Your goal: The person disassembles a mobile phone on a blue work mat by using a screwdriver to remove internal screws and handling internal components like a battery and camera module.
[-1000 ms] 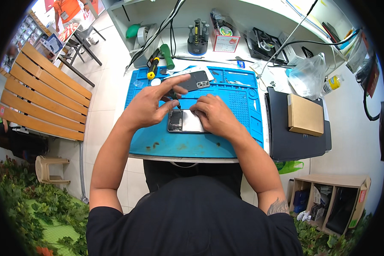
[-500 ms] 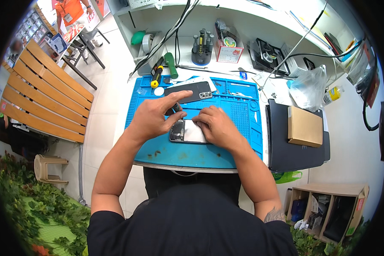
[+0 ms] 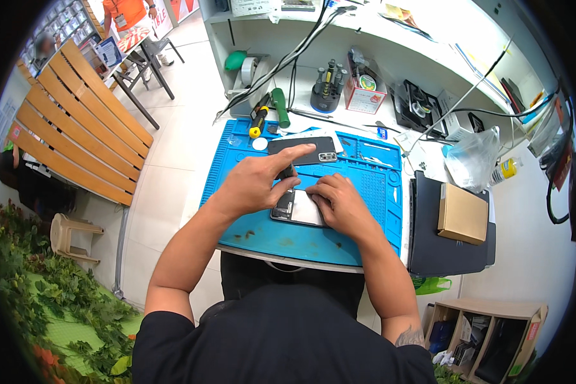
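An opened phone (image 3: 308, 211) lies on a blue repair mat (image 3: 262, 235), its dark inner parts at the left and a pale flat area across the rest. My left hand (image 3: 253, 182) is above its left end, index finger stretched out. A short dark tool (image 3: 288, 171), mostly hidden, is between its thumb and fingers; I cannot make out its tip. My right hand (image 3: 342, 203) has bent fingers gripping the phone's far edge, with the fingertips partly hidden. Just beyond both hands rests a black phone back (image 3: 301, 151) with a camera block at its right end.
Behind the mat are a green-handled tool (image 3: 280, 107), a yellow-and-black screwdriver (image 3: 258, 123) and a bit stand (image 3: 326, 89). At the right, a cardboard box (image 3: 462, 214) sits on a black laptop (image 3: 422, 243). Cables (image 3: 294, 45) hang over the back. A person (image 3: 127, 16) stands far left.
The whole view has shifted, so the bench appears farther right and lower. Both hands keep nearly the same places over the opened phone.
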The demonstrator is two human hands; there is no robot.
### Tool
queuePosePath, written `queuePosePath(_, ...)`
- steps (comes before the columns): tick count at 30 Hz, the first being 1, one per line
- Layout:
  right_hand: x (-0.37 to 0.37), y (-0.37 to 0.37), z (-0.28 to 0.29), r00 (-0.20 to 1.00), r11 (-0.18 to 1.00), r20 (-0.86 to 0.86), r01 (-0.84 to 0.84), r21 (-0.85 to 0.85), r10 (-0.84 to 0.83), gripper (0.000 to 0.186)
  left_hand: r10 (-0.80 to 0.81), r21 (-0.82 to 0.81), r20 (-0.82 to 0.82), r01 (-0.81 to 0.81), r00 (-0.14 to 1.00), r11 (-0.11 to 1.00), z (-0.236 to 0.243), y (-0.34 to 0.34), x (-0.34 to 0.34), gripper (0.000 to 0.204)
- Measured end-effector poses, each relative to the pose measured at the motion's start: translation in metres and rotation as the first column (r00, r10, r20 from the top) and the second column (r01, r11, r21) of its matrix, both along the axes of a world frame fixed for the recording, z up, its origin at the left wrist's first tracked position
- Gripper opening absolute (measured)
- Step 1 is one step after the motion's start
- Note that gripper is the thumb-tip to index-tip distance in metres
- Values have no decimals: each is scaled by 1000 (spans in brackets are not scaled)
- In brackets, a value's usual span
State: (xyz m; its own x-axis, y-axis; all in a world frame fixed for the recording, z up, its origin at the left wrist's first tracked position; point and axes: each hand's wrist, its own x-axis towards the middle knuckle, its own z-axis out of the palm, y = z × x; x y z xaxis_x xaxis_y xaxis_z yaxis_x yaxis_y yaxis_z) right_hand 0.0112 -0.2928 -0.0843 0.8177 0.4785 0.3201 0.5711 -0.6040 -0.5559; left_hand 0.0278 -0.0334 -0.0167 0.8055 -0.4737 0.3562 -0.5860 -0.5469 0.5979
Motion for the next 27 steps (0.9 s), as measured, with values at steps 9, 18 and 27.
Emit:
queuePosePath(9, 2, -3, 0, 1000, 999, 3, -15, -28, 15, 20, 2, 33, -9, -1, 1000, 999, 3, 0, 1, 77)
queuePosePath(18, 2, -1, -5, 999, 1000, 47, -3, 6, 2, 15, -108, 3, 67, 109, 992, 994, -5, 2, 3, 78)
queuePosePath(27, -2, -1, 4, 1000, 1000, 23, -15, 9, 15, 17, -25, -6, -42, 25, 999, 1000, 6, 3, 3, 74)
